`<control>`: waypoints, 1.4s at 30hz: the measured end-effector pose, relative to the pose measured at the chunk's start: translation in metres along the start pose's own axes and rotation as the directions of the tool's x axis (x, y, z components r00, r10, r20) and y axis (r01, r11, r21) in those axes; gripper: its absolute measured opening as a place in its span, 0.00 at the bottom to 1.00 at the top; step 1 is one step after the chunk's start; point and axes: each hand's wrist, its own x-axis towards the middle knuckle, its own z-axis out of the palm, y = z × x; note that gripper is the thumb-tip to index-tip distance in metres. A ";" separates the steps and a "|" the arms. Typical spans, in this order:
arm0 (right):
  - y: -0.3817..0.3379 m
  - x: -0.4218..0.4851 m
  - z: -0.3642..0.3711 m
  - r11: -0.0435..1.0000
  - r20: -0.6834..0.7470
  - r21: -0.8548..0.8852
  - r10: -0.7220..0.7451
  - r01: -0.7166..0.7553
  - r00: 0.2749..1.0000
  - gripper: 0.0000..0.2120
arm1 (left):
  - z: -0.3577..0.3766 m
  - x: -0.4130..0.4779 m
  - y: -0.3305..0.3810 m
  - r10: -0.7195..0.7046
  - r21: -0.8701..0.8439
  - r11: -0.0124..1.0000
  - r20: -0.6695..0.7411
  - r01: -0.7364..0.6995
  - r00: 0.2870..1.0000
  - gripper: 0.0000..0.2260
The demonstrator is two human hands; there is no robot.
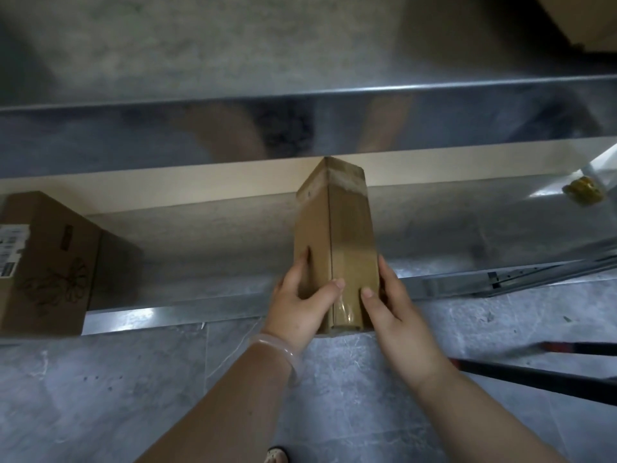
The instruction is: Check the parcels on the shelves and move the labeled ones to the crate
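A long narrow brown cardboard parcel (347, 228), sealed with clear tape, lies on the low shelf (207, 228) with its near end sticking out over the shelf's front edge. My left hand (302, 304) grips its left side and my right hand (389, 309) its right side, both thumbs on top. No label shows on the faces I can see. A bigger brown parcel (50, 262) with a white printed label on its top stands on the same shelf at the far left. No crate is in view.
A shiny metal shelf (300, 125) runs above the low one. The corner of another cardboard box (581, 18) shows at the top right. Grey tiled floor (100, 396) lies below. Dark bars (534, 369) cross the floor at the right.
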 end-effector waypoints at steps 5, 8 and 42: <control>0.000 0.000 0.009 0.999 0.006 0.036 0.003 -0.003 1.000 0.21 | -0.007 0.003 -0.010 0.105 0.095 0.990 0.043 -0.108 0.994 0.28; 0.001 -0.003 0.013 1.000 0.014 -0.006 -0.027 0.028 1.000 0.19 | -0.013 0.001 -0.013 0.167 0.142 0.977 -0.049 -0.158 0.985 0.29; 0.028 0.062 0.032 0.929 0.096 -0.369 0.069 -0.029 0.993 0.37 | -0.049 0.038 -0.031 0.226 0.672 0.717 0.027 -0.185 0.974 0.28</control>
